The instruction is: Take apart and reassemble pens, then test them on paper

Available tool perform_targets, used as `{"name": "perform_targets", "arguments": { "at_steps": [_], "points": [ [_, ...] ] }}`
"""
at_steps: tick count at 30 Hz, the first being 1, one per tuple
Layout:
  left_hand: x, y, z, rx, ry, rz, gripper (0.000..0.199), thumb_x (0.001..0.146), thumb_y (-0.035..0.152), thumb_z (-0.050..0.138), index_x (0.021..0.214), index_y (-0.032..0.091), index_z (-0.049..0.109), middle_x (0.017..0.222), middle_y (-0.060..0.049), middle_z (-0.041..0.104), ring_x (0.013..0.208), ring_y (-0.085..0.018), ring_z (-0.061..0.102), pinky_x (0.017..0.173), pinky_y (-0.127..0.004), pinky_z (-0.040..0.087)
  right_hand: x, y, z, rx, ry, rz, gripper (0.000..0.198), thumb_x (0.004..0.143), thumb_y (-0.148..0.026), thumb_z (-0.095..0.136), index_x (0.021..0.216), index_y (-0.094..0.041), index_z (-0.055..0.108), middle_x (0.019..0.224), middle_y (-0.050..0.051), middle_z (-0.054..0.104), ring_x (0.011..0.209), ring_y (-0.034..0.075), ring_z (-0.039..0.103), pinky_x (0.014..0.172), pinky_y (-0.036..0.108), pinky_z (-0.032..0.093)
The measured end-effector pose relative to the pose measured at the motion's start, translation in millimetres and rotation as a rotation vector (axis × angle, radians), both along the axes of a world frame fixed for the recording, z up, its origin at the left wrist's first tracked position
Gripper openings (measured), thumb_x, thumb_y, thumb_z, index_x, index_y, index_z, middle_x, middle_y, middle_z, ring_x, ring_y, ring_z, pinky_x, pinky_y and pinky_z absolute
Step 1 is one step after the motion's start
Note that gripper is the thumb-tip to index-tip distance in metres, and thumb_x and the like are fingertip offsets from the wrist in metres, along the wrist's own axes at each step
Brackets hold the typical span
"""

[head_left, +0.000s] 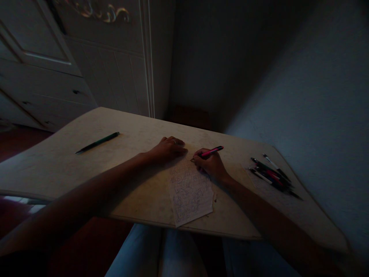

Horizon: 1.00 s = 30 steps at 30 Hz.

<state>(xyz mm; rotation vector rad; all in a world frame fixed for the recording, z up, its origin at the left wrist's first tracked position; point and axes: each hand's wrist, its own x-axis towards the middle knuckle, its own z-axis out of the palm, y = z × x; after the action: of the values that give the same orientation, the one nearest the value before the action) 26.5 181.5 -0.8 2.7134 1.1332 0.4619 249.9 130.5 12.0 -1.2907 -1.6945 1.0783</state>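
A pink-and-black pen [211, 151] is gripped in my right hand [211, 164], its tip down at the upper part of a paper sheet [191, 194]. Handwriting covers much of that sheet, which lies near the table's front edge. My left hand [170, 149] rests flat by the sheet's top left corner, fingers stretched out and a ring on one of them. Nothing shows in its grasp. The sheet's top edge is partly hidden by my hands.
On the pale table [138, 130], a dark green pen [98, 142] lies at the left. Several pens [272, 175] are piled at the right over another written sheet [259, 184]. A wall [317, 115] borders the right side, and a white cabinet [115, 69] stands behind.
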Motion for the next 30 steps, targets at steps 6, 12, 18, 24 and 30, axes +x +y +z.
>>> {"name": "perform_targets", "arguments": {
  "at_steps": [6,12,18,24,30],
  "points": [
    [-0.3,-0.6,-0.7,-0.003,-0.016,0.004,0.029,0.095,0.035,0.05,0.119,0.037,0.068,0.134,-0.006,0.059,0.122,-0.027,0.049,0.098,-0.045,0.033,1.2,3.4,-1.7,0.156,-0.035,-0.155,0.012,0.073,-0.03,0.06,0.07,-0.019,0.059,0.05,-0.003,0.055,0.043,0.01,0.049,0.042,0.021,0.038],
    [-0.4,0.9,1.5,-0.054,-0.036,0.013,0.029,0.094,0.031,0.052,0.116,0.035,0.07,0.134,-0.006,0.06,0.123,-0.027,0.05,0.1,-0.046,0.033,1.3,2.0,-1.6,0.005,-0.002,-0.05,0.016,0.071,-0.033,0.063,0.074,-0.017,0.061,0.048,-0.003,0.057,0.04,0.011,0.052,0.039,0.02,0.038],
    [-1.2,2.7,2.7,-0.08,-0.111,-0.006,0.029,0.092,0.027,0.054,0.112,0.032,0.074,0.133,-0.008,0.061,0.12,-0.026,0.053,0.101,-0.044,0.035,2.6,1.5,-3.0,0.027,0.037,0.042,0.023,0.075,-0.039,0.064,0.08,-0.016,0.064,0.056,0.0,0.062,0.046,0.011,0.056,0.044,0.021,0.043],
    [0.4,1.2,4.2,-0.086,-0.102,0.022,0.028,0.093,0.03,0.053,0.111,0.032,0.073,0.132,-0.008,0.062,0.121,-0.026,0.053,0.101,-0.045,0.035,2.3,2.6,-4.0,0.03,-0.001,0.025,0.02,0.074,-0.036,0.066,0.079,-0.016,0.064,0.054,-0.001,0.06,0.047,0.012,0.056,0.046,0.022,0.044],
    [0.0,1.5,2.7,-0.061,-0.09,0.009,0.028,0.095,0.033,0.051,0.112,0.033,0.073,0.131,-0.007,0.062,0.121,-0.025,0.053,0.1,-0.045,0.035,2.7,2.6,-5.1,0.059,-0.02,0.032,0.02,0.074,-0.035,0.065,0.079,-0.015,0.065,0.058,0.0,0.062,0.049,0.012,0.056,0.048,0.023,0.044]
  ]
}}
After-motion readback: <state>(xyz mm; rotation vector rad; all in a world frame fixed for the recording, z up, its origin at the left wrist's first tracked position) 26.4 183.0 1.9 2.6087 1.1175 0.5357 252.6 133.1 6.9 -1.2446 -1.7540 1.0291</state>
